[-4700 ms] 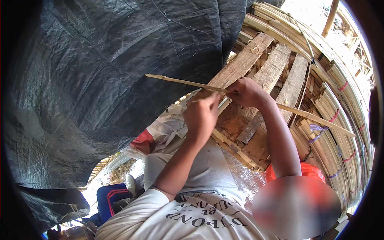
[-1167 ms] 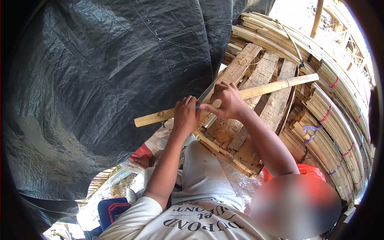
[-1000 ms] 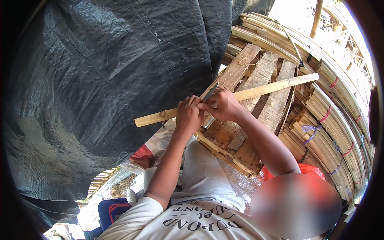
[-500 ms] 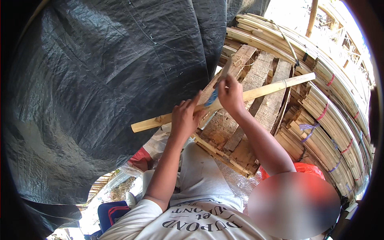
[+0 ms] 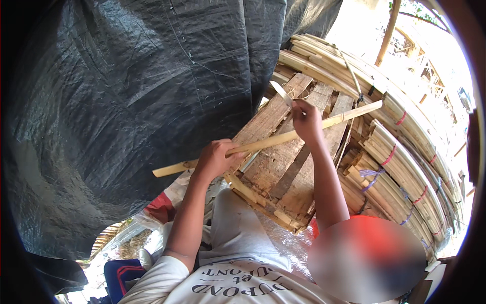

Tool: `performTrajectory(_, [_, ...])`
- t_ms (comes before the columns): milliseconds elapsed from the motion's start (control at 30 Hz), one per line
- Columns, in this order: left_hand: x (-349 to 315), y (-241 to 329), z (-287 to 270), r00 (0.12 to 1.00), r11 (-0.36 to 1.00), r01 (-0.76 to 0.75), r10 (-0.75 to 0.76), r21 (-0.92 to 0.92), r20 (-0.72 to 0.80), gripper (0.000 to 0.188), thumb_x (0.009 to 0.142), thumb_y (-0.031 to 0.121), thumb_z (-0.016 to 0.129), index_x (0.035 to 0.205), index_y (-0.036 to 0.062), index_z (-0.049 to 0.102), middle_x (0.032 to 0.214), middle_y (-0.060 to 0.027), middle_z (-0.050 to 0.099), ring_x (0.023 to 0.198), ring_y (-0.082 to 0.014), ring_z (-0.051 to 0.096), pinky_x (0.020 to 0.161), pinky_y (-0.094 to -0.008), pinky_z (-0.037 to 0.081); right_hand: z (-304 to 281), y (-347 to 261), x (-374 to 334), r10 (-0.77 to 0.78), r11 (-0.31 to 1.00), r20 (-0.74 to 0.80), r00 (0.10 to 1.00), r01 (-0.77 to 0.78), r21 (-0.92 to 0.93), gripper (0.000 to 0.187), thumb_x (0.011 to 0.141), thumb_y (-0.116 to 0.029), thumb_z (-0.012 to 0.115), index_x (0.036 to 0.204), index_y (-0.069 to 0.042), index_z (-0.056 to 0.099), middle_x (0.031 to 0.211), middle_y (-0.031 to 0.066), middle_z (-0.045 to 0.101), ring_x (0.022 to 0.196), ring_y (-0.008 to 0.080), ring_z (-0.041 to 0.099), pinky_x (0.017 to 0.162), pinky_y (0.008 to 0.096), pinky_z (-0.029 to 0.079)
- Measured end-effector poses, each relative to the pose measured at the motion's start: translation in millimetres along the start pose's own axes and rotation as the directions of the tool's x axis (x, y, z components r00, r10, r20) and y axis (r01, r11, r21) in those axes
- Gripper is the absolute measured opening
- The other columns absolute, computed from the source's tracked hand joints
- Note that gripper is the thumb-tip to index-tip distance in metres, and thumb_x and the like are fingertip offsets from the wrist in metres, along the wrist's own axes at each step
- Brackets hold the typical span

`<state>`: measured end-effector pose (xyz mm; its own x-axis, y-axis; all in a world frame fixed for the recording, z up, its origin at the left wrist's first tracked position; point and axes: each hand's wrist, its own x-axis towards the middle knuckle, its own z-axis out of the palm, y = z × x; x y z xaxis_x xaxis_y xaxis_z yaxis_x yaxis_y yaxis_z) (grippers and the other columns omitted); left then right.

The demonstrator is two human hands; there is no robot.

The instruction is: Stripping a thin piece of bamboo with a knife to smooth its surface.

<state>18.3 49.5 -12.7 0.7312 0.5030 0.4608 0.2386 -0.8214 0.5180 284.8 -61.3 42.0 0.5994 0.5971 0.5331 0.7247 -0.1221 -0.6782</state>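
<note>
A long pale bamboo slat (image 5: pixel 271 141) lies slanted across the wooden pallet (image 5: pixel 258 169) in front of me, its left end reaching out before the black tarp. My left hand (image 5: pixel 216 158) is wrapped round the slat near that left end. Above the slat, right of its middle, my right hand (image 5: pixel 307 121) is closed in a fist on a knife (image 5: pixel 281 92). The knife's light blade points up and left over the pallet boards; its handle is hidden in my fingers. A narrow pale bluish thing (image 5: pixel 249 161) lies just below the slat, too small to name.
A big black tarp (image 5: pixel 131 116) hangs along the left. Bundles of bamboo slats (image 5: pixel 385 147), tied with red and purple strips, are stacked at the right. A wooden post (image 5: pixel 389 33) stands beyond them. My leg (image 5: pixel 228 213) is close under the pallet's near edge.
My right hand has turned the knife, so its blade now leans up-left instead of up-right. My left hand has shifted closer round the slat. The whole view has moved slightly.
</note>
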Motion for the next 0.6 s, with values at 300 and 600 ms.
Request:
performTrajectory(300, [-17.4,24.8,18.0,0.992,1.0,-0.008,0.01,0.018,-0.125,0.02,0.087,0.014,0.082,0.101,0.0002,0.078,0.087,-0.0145,0.069,0.083,-0.0368,0.07,0.071,-0.0449,0.054,-72.6,34.0,-42.3,-0.027,0.993,0.086,0.996,0.037,-0.116,0.017,0.095,-0.01,0.073,0.111,-0.004,0.071,0.082,0.0197,0.073,0.077,0.0351,0.074,0.071,0.0397,0.056])
performTrajectory(600, [-11.0,34.4,5.5,0.999,0.993,0.032,-0.035,0.115,0.024,0.013,0.09,0.012,0.078,0.095,0.0006,0.076,0.087,-0.0158,0.068,0.083,-0.0383,0.069,0.071,-0.0461,0.053,-31.4,-2.0,-81.2,-0.233,0.925,0.264,0.936,0.297,-0.238,0.02,0.103,-0.024,0.067,0.103,-0.003,0.064,0.075,0.0185,0.072,0.066,0.0364,0.073,0.059,0.0481,0.055])
